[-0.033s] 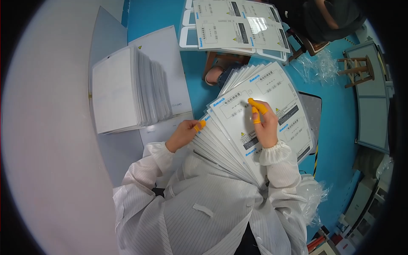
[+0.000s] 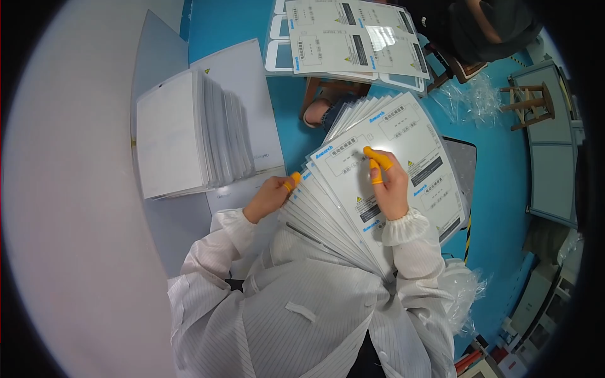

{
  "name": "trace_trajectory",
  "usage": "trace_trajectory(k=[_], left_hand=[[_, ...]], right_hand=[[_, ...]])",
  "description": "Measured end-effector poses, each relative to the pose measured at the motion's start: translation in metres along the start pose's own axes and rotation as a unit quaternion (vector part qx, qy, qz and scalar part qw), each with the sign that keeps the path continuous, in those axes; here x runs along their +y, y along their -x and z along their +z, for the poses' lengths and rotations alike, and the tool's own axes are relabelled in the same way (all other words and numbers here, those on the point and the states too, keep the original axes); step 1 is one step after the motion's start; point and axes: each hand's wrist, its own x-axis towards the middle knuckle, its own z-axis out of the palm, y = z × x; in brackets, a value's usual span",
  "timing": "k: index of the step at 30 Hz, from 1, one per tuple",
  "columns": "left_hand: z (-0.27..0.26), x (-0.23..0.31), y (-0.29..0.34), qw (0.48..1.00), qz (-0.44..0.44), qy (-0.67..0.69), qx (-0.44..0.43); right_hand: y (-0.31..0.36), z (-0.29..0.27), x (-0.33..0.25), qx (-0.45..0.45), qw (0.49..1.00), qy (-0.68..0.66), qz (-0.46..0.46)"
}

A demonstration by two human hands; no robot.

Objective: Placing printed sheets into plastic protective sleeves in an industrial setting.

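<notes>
Presumably for reach, the white stack (image 2: 170,135) is set on the grey table (image 2: 179,227); by the left hand's (image 2: 268,200) apparent pinch, the printed sheets (image 2: 416,183), fanned before the coat (image 2: 302,283), are steadied at their left edge; the right hand (image 2: 392,189) is half-curled above, its grip unclear. One stack, one fan are counted.

Signs are pointing to a workshop: a smock (image 2: 283,283) and finger cots (image 2: 376,173) are being worn, printed sheets (image 2: 403,145) are lying fanned, and a stool (image 2: 537,102) and plastic wrap (image 2: 479,104) are sitting on the floor (image 2: 501,183).
</notes>
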Motion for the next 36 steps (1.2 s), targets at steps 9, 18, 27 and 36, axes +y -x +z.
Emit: trace_trajectory(k=[9,18,27,36], left_hand=[[-0.015,0.058,-0.032,0.977,0.192,0.094,0.013],[-0.011,0.093,-0.029,0.985,0.14,-0.083,0.057],[-0.004,0.102,-0.008,0.868,0.343,-0.332,0.137],[-0.01,0.123,-0.014,0.979,0.161,-0.121,0.027]], right_hand=[[0.007,0.017,0.007,0.012,0.999,-0.046,0.011],[0.002,0.02,0.014,0.019,0.997,-0.072,0.024],[0.001,0.027,0.015,0.029,0.998,-0.055,0.005],[-0.017,0.072,-0.01,0.007,0.996,0.07,-0.047]])
